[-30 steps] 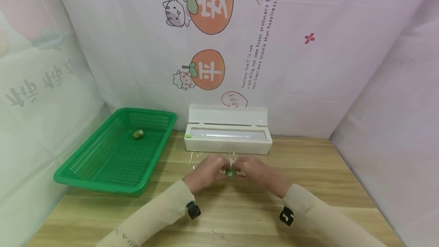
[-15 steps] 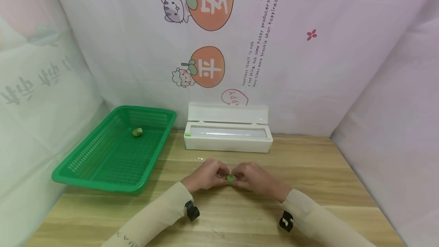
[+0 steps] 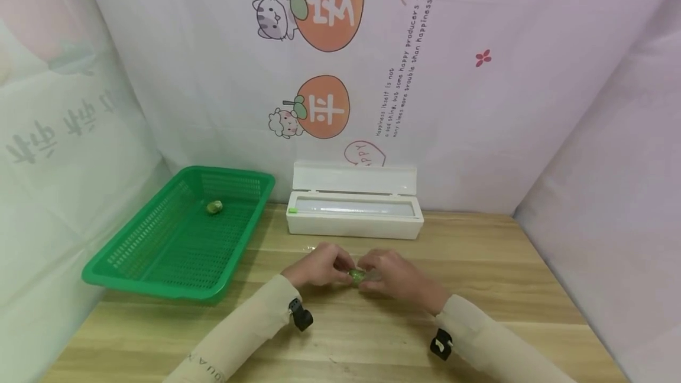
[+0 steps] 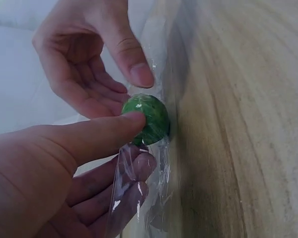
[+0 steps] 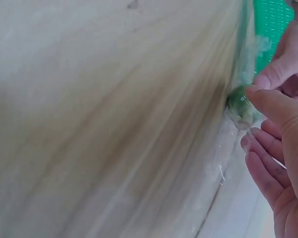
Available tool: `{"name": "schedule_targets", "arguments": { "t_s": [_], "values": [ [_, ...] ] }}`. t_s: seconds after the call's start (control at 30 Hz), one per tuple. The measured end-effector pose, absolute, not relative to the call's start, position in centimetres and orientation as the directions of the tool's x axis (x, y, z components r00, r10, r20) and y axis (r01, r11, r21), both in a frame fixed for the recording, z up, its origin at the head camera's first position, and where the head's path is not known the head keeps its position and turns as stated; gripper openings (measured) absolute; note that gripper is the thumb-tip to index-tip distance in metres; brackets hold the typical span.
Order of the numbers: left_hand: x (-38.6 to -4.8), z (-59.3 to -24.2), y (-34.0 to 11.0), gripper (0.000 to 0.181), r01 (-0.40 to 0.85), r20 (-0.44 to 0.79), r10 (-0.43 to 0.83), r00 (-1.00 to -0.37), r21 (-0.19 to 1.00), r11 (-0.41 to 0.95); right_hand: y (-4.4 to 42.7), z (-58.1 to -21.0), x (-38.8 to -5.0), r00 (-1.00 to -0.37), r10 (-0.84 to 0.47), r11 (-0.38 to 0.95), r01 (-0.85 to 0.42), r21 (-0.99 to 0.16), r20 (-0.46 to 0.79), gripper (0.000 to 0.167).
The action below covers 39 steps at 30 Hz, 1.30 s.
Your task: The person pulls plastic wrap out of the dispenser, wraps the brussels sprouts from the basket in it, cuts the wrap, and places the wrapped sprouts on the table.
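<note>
A small round green Brussels sprout (image 4: 151, 116), covered in clear cling film (image 4: 161, 198), sits low at the wooden table between both hands. My left hand (image 3: 321, 265) pinches it, the thumb lying across its side in the left wrist view; part of the grip behind it is hidden. Close at its other side is my right hand (image 3: 396, 276), thumb and fingers spread apart around the film's end. A narrow gap shows between the right thumb (image 4: 141, 74) and the sprout in the left wrist view. Loose film trails past the left fingers.
A white cling film dispenser (image 3: 355, 227) with its lid raised stands behind the hands against the printed cloth wall. To the left is a green plastic basket (image 3: 231, 265) holding one wrapped sprout (image 3: 214, 207). Cloth also bounds both sides of the wooden table (image 3: 479, 312).
Both hands have come slightly nearer the front of the table with the sprout. Film that stood up around it now lies lower, and the right fingers have spread away from the sprout.
</note>
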<state>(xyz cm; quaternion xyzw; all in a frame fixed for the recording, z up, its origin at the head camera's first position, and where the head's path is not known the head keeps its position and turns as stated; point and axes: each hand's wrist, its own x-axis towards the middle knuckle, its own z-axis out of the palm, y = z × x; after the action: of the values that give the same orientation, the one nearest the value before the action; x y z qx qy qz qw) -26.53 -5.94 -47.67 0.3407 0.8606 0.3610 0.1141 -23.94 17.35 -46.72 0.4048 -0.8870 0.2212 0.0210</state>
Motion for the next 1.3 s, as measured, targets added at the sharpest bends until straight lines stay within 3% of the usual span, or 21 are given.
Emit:
{"name": "schedule_targets", "arguments": {
  "t_s": [0.23, 0.7, 1.07, 1.3],
  "values": [
    [-26.8, -48.0, -6.1, 0.015, 0.487, 0.040, 0.661, -0.749, 0.710, 0.508, 16.9, -47.5, -24.4, -0.667, -0.710, 0.581, -0.736, -0.347, 0.226, 0.024],
    [-25.6, -48.1, -5.5, 0.028, 0.719, 0.319, 0.675, -0.666, 0.515, 0.467, 17.3, -47.2, -26.2, -0.702, -0.703, 0.560, -0.646, -0.519, 0.114, 0.023],
    [-26.5, -48.9, -5.5, 0.020, 0.645, 0.236, 0.650, -0.722, 0.568, 0.511, 17.9, -46.8, -25.8, -0.775, -0.613, 0.632, -0.599, -0.492, 0.156, 0.034],
    [-27.6, -48.7, -5.7, 0.017, 0.570, 0.150, 0.641, -0.753, 0.637, 0.520, 17.5, -47.4, -26.0, -0.681, -0.687, 0.553, -0.716, -0.426, 0.253, 0.026]
  ]
}}
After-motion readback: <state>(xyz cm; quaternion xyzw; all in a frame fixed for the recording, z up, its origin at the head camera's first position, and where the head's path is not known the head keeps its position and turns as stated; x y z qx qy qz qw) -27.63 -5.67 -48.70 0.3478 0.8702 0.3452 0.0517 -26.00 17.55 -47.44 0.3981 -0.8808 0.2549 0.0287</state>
